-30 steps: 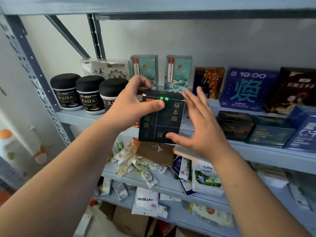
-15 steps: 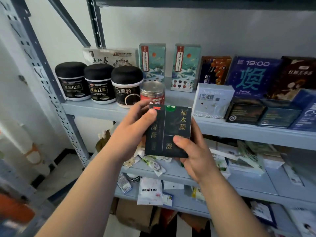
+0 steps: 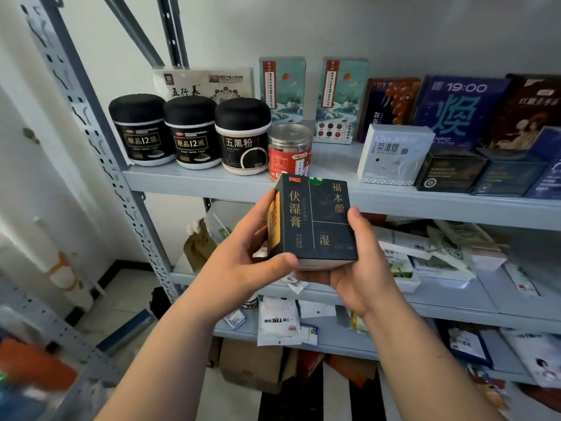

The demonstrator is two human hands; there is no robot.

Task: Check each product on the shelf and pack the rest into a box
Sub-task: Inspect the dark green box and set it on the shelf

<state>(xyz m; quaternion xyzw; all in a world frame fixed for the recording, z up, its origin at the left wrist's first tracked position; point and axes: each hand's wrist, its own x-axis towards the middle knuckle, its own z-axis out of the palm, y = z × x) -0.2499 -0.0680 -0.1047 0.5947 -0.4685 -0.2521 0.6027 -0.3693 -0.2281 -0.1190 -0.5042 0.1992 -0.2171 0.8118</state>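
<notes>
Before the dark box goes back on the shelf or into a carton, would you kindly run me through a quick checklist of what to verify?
1. Grip on the dark box: ok, left hand and right hand both hold it.
2. Front label readable: ok, it faces the camera, tilted slightly.
3. Box damage: cannot tell, back and underside hidden.
4. Free spot on the top shelf: ok, a gap shows between the red-labelled jar and the white box.
5. Packing carton ready: cannot tell, only a brown carton on the floor, partly hidden.

Both hands raised, fingers curled, apparently gripping.
</notes>
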